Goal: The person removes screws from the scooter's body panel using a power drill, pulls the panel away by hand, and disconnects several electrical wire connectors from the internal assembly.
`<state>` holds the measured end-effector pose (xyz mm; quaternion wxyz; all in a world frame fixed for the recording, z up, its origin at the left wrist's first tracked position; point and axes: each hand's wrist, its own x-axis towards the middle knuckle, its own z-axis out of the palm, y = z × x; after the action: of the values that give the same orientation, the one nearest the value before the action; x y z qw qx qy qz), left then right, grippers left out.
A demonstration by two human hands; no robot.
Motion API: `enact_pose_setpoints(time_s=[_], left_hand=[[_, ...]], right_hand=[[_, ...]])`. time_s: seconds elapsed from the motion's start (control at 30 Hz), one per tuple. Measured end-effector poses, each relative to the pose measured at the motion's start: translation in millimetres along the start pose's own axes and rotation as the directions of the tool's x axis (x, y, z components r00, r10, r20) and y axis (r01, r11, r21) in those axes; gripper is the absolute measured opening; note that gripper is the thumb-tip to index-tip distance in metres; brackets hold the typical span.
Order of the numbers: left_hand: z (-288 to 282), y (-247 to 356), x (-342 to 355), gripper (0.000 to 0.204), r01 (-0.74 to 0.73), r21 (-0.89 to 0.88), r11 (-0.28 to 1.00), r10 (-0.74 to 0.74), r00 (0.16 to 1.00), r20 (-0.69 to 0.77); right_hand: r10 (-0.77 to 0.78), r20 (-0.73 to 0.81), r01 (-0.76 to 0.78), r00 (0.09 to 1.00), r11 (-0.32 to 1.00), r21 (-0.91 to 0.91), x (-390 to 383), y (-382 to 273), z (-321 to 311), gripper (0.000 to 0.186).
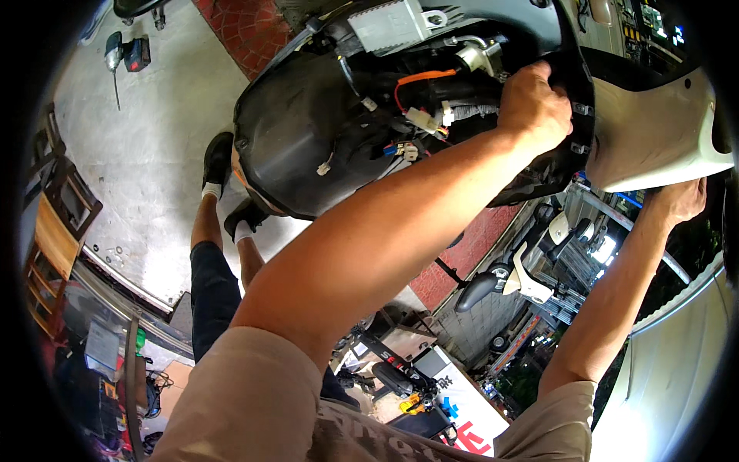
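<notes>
A scooter body with its black inner shell [292, 131] exposed fills the upper middle, with loose connectors [422, 120] and an orange-sleeved wire [426, 77] hanging in its cavity. My left hand [535, 108] reaches across to the right side of this cavity, its fingers curled closed against the black rim; what they hold is hidden. A cream plastic fairing [647, 135] stands right of the rim. Under its lower edge my right hand [681, 202] grips it, the fingers partly hidden behind the panel. A grey finned box [389, 27] sits on top of the scooter body.
On the pale floor [146, 169] at the upper left lies a cordless drill [115, 58] with a long bit. Wooden racks [58, 231] stand at the left edge. Another white scooter [527, 273] is parked below the fairing. Clutter [104, 385] crowds the lower left.
</notes>
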<state>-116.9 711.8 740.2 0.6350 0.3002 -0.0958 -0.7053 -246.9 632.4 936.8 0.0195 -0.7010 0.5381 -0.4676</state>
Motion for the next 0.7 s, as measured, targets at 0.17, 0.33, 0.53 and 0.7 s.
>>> enact_pose_setpoints(time_s=[0.17, 0.33, 0.53, 0.7], left_hand=[[11.3, -43.1, 46.2, 0.017, -0.135, -0.483, 0.865, 0.045, 0.98, -0.193], [-3.7, -37.6, 60.6, 0.019, -0.153, -0.002, 0.988, 0.148, 0.958, -0.246], [5.7, 4.0, 10.9, 0.009, -0.067, -0.32, 0.945, 0.021, 0.989, -0.147], [15.8, 12.6, 26.8, 0.013, 0.033, -0.27, 0.962, -0.151, 0.892, -0.427]], right_hand=[[-0.032, 0.015, 0.03, 0.999, 0.996, 0.088, -1.2, -10.2, 10.9, 0.035], [-0.099, 0.011, 0.1, 0.995, 0.994, -0.045, -7.9, -25.7, 36.6, 0.031], [-0.107, 0.029, 0.111, 0.994, 0.957, -0.269, -7.9, -22.1, 15.1, 0.03], [-0.108, 0.008, 0.107, 0.994, 0.962, -0.251, -13.1, -34.5, 27.2, 0.031]])
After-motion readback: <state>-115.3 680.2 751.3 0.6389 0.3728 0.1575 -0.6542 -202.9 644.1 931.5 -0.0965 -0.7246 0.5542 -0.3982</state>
